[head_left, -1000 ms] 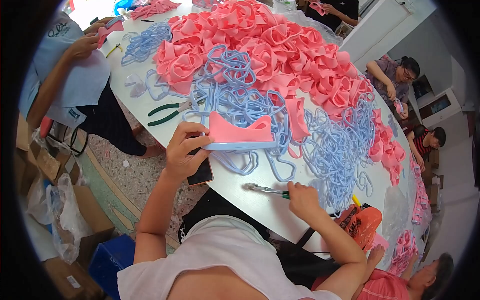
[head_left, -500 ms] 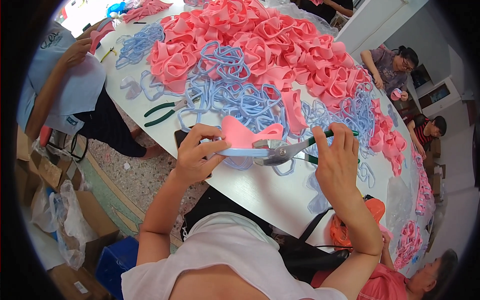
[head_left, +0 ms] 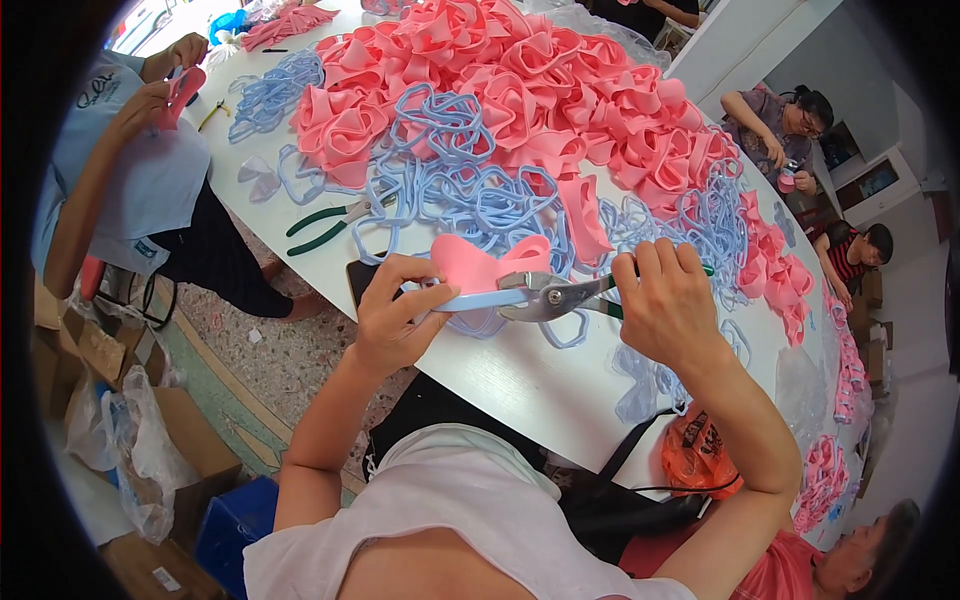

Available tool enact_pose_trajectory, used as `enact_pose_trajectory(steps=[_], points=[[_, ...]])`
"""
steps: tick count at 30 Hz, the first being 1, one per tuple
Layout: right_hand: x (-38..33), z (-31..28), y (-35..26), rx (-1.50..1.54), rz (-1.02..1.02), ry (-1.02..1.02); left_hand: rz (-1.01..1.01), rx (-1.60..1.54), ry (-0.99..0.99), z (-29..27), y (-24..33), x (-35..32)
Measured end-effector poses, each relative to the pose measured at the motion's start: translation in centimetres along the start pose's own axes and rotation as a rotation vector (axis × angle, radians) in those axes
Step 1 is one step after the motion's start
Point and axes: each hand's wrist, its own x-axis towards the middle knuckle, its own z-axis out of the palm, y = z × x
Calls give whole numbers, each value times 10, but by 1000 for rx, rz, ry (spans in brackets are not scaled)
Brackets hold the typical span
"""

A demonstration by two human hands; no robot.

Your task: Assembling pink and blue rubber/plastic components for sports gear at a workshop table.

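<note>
My left hand (head_left: 393, 318) pinches a pink soft band (head_left: 466, 263) together with a light blue strip (head_left: 484, 300) that runs along its near edge. Wrapped round the green handles of a pair of pliers, my right hand (head_left: 668, 308) holds the tool level over the table. The metal jaws of the pliers (head_left: 556, 298) are on the right end of the blue strip, against the pink band. Just beyond lie tangled light blue rings (head_left: 470, 205) and one loose pink band (head_left: 583, 222).
A big heap of pink bands (head_left: 520, 85) covers the far part of the white table (head_left: 500, 385). A second pair of pliers (head_left: 330, 226) lies left, near a dark phone (head_left: 360, 275). An orange bag (head_left: 697, 452) sits at right. Co-workers surround the table; cardboard boxes (head_left: 190, 430) stand lower left.
My right hand has closed further round the pliers' handles, which have come together, and its forearm has swung outward. My left hand barely moved. The co-worker at left has brought up a second hand.
</note>
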Motion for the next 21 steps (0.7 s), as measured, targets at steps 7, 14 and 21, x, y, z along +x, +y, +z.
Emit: enact_pose_trajectory(steps=[7, 14, 21], points=[[2, -9, -2, 10, 68, 104, 51, 29, 18, 0, -2, 3], [-3, -13, -1, -44, 70, 49, 53, 15, -15, 2, 1, 6], [-1, -9, 7, -127, -12, 47, 43, -8, -17, 9, 1, 6]])
